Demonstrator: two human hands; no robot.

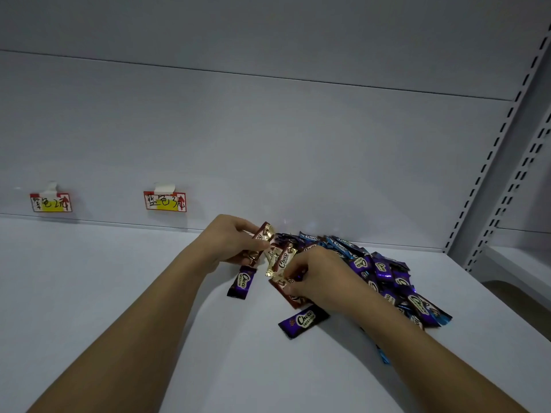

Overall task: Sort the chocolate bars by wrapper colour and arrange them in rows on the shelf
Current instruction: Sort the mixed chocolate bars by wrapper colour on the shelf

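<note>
Head view puts us over a white shelf [125,293], both bare arms reaching in from below. Our left hand [229,242] has its fingers curled round a small bunch of brown bars [264,238], held up off the shelf, tilted, near the back panel. Our right hand [313,278] pinches another brown bar [283,260] between thumb and fingertips, its gold end pointing down and left, and that hand rests over a further brown wrapper [293,298] lying flat beneath it. Just to the right sits the unsorted heap [387,275], purple and blue wrappers mixed together, reaching from the back panel toward the shelf's front. Two purple bars lie apart from it: one purple bar [242,281] just below our left hand, a second purple bar [304,321] nearer the front, beside our right wrist. On the back panel, well to the left, we see two taped price tags, a left tag [51,202] and a right tag [165,201], handwritten, with red borders and yellow patches. Slotted metal uprights [504,162] run up the right side.
</note>
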